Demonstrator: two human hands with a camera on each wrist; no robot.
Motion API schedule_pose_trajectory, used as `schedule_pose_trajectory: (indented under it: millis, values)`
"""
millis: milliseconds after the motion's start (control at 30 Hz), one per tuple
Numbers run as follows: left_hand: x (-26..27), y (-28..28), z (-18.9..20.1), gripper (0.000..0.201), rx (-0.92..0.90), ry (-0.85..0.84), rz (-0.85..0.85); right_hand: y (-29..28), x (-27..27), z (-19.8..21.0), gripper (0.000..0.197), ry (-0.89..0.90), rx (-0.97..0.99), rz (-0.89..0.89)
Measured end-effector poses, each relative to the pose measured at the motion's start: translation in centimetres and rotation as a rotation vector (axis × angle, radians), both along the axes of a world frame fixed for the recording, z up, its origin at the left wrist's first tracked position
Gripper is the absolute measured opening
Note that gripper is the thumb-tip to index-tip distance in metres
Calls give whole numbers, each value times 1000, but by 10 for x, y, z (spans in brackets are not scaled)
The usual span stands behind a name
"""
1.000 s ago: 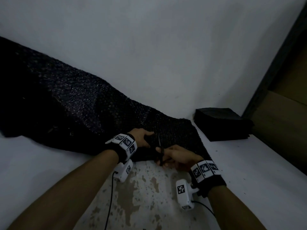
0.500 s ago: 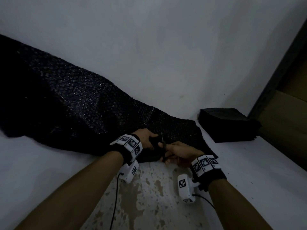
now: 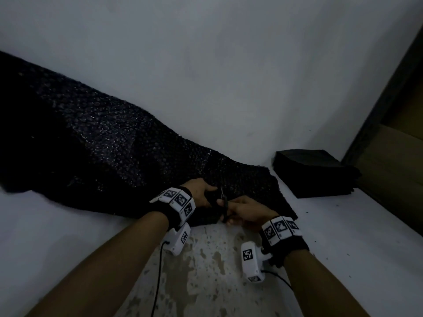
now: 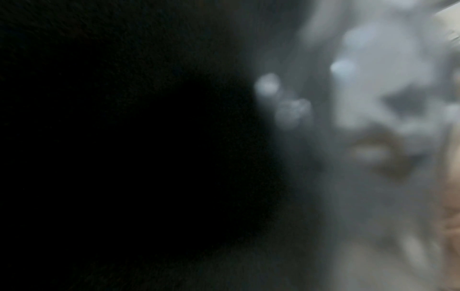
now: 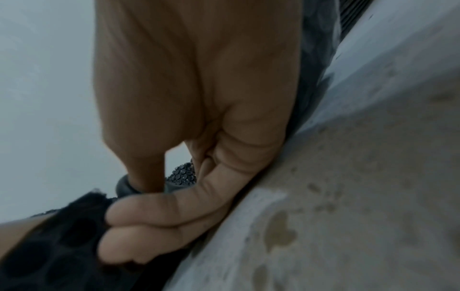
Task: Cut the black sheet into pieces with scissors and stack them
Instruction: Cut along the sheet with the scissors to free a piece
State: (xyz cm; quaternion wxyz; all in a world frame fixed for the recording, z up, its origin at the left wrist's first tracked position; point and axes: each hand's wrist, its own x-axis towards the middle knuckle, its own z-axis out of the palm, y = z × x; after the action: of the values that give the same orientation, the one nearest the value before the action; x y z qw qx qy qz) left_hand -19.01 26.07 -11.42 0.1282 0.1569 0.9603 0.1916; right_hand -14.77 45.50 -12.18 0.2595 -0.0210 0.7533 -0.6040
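Observation:
A long black bubbly sheet (image 3: 96, 152) lies across the white table from far left to the middle. My left hand (image 3: 201, 194) grips the sheet's near edge just left of the cut. My right hand (image 3: 245, 209) holds dark scissors (image 3: 224, 203), blades pointing away into the sheet. In the right wrist view my thumb sits in a scissor loop (image 5: 127, 188) and my fingers (image 5: 159, 212) curl under it, with the sheet (image 5: 62, 246) at lower left. The left wrist view is dark and blurred.
A stack of cut black pieces (image 3: 315, 172) sits at the right by the wall. The table (image 3: 343, 236) has a worn, stained patch (image 3: 206, 271) in front of me. A dark frame and brown panel (image 3: 393, 156) rise at the far right.
Both hands and the scissors have moved a little farther away along the cut into the sheet. The left hand keeps its hold beside the blades.

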Motion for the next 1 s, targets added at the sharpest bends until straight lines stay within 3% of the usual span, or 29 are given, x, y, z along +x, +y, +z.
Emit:
schedule_pose_trajectory:
  millis: [400,633,800,900,1000]
  values:
    - [-1,-3,2,50,6,4,-25,-10,-21,11,42,-56,34,-76]
    - [-4,-3,2,83,-41,-5,22,-8,-24,7,33,-24,-29,-67]
    - [-11,0,22,67,-99,-48,47,-7,-21,7,51,-6,-18,-46]
    - [-23,3,29,59,-105,37,97,-4,-21,6,38,-7,-2,-44]
    - [-33,6,19,53,-155,-16,58,0,-22,7,34,-29,18,-14]
